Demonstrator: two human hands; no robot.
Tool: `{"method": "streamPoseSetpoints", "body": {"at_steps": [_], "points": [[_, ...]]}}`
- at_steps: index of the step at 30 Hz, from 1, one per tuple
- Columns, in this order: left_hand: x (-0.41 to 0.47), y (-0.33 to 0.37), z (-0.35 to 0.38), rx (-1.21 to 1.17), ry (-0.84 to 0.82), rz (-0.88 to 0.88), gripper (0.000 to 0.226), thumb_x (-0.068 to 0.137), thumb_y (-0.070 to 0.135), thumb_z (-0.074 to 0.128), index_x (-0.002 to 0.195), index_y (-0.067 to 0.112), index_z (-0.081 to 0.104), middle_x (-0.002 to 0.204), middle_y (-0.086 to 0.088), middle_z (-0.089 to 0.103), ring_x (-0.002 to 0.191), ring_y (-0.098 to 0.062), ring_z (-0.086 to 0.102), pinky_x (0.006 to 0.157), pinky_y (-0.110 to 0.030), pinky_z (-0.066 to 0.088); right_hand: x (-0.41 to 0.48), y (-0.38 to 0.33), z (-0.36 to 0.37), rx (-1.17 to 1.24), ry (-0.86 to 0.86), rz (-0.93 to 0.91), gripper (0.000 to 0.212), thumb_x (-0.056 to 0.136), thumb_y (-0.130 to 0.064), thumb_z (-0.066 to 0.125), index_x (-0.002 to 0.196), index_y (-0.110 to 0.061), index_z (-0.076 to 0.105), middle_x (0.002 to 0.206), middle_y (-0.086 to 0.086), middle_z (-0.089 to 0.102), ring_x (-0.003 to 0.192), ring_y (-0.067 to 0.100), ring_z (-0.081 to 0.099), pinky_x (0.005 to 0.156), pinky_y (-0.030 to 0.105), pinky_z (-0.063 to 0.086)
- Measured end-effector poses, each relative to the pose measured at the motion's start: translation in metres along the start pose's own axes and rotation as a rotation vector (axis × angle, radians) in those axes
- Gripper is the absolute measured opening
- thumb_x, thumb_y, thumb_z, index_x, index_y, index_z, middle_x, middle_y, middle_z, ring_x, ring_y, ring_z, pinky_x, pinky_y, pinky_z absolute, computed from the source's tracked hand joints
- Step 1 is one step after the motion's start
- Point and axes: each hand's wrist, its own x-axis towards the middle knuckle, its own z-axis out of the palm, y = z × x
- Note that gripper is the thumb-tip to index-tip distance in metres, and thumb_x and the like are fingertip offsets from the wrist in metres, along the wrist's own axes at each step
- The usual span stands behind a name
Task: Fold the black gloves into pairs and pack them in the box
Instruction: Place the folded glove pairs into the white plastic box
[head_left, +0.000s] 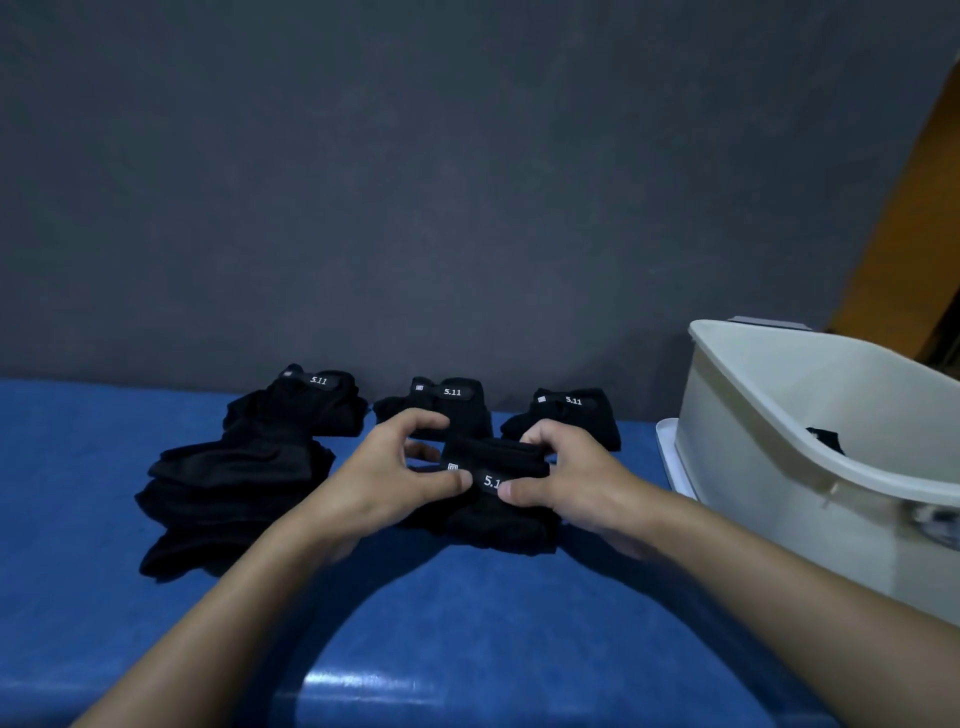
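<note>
A blue table (467, 623) runs back to a grey wall (467, 182). Along its far edge 3 folded black bundles sit in a row, each with a "5.11" tag facing up: the left bundle (306, 408), the middle bundle (449, 402) and the right bundle (571, 418). Curled fingers partly hide the middle and right ones. At left lies a loose pile of black gloves (228, 499), unfolded, touching the left bundle.

At right stands a white box (769, 405) on a flat white panel (667, 452). 1 dark piece (826, 441) shows inside it above the near wall, which hides the rest of the interior.

The glove pair (493, 519) rests on the table in the centre, between the pile and the box. The left hand (379, 467) pinches its left end, thumb by the tag, fingers curled behind. The right hand (571, 478) grips its right end, thumb on the tag and fingers hooked over the far edge.
</note>
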Motion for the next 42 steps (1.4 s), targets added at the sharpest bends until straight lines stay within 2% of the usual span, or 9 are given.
{"method": "streamPoseSetpoints", "body": {"at_steps": [5,11,19,22,25,27,32,36,42], "points": [[-0.004,0.028,0.005,-0.167,0.000,0.093,0.050,0.077,-0.003,0.079,0.119,0.014,0.059,0.082,-0.005,0.069,0.078,-0.023,0.068,0.074,-0.036,0.059,-0.013,-0.018,-0.024,-0.027,0.011,-0.087,0.033,0.070,-0.015,0.083,0.089,-0.017,0.056,0.089,0.006,0.066,0.079,0.017,0.064,0.077,0.042,0.057],[-0.012,0.089,0.001,0.011,-0.116,0.290,0.051,0.080,-0.004,0.076,0.119,0.026,0.060,0.100,-0.016,0.070,0.083,-0.023,0.070,0.075,-0.041,0.059,-0.035,-0.052,-0.056,-0.021,-0.033,-0.150,0.055,0.059,-0.035,0.085,0.099,-0.021,0.050,0.094,0.005,0.066,0.078,0.012,0.062,0.071,0.032,0.049],[-0.002,0.171,0.020,0.211,-0.256,0.511,0.054,0.080,0.005,0.078,0.125,0.025,0.056,0.103,-0.008,0.072,0.089,-0.024,0.072,0.081,-0.036,0.059,-0.061,-0.091,-0.106,0.000,0.054,-0.246,0.044,0.081,-0.010,0.076,0.118,-0.018,0.052,0.086,0.006,0.072,0.080,0.023,0.069,0.074,0.041,0.054],[0.009,0.180,0.037,0.252,-0.129,0.586,0.051,0.076,0.033,0.083,0.120,0.029,0.059,0.107,-0.001,0.068,0.093,-0.012,0.069,0.081,-0.024,0.057,-0.071,-0.093,-0.125,0.029,0.169,-0.291,0.043,0.083,-0.003,0.073,0.119,-0.013,0.053,0.087,0.012,0.070,0.080,0.029,0.067,0.082,0.046,0.053],[0.019,0.184,0.055,0.189,-0.013,0.588,0.057,0.067,0.056,0.082,0.116,0.036,0.060,0.104,0.006,0.068,0.092,-0.008,0.069,0.083,-0.032,0.057,-0.082,-0.093,-0.147,0.092,0.279,-0.326,0.040,0.085,-0.003,0.071,0.120,-0.011,0.054,0.084,0.009,0.069,0.078,0.022,0.067,0.079,0.041,0.054],[0.024,0.188,0.071,0.056,-0.043,0.558,0.052,0.075,0.040,0.084,0.119,0.029,0.059,0.104,-0.004,0.069,0.084,-0.017,0.072,0.079,-0.042,0.061,-0.088,-0.089,-0.161,0.103,0.321,-0.321,0.040,0.086,-0.005,0.071,0.121,-0.012,0.053,0.086,0.010,0.069,0.078,0.022,0.068,0.077,0.041,0.055],[0.026,0.209,0.118,-0.160,-0.101,0.547,0.053,0.081,0.011,0.080,0.126,0.014,0.051,0.108,-0.019,0.066,0.054,-0.014,0.064,0.061,-0.031,0.059,-0.103,-0.075,-0.193,0.025,0.353,-0.287,0.032,0.086,-0.016,0.071,0.116,-0.018,0.060,0.103,0.007,0.069,0.089,0.017,0.071,0.072,0.028,0.055],[0.039,0.217,0.149,-0.118,-0.164,0.535,0.054,0.081,0.012,0.080,0.125,0.015,0.049,0.104,-0.012,0.069,0.060,-0.015,0.065,0.070,-0.045,0.061,-0.109,-0.063,-0.220,-0.032,0.427,-0.245,0.025,0.086,-0.017,0.071,0.109,-0.014,0.062,0.110,0.009,0.064,0.091,0.019,0.070,0.073,0.031,0.056],[0.064,0.214,0.187,0.069,-0.235,0.550,0.057,0.083,0.027,0.079,0.128,0.025,0.045,0.112,-0.001,0.063,0.075,-0.018,0.070,0.071,-0.035,0.060,-0.106,-0.049,-0.252,-0.088,0.430,-0.034,0.029,0.084,-0.007,0.072,0.109,-0.010,0.057,0.097,0.014,0.071,0.084,0.022,0.072,0.071,0.033,0.061]]}}
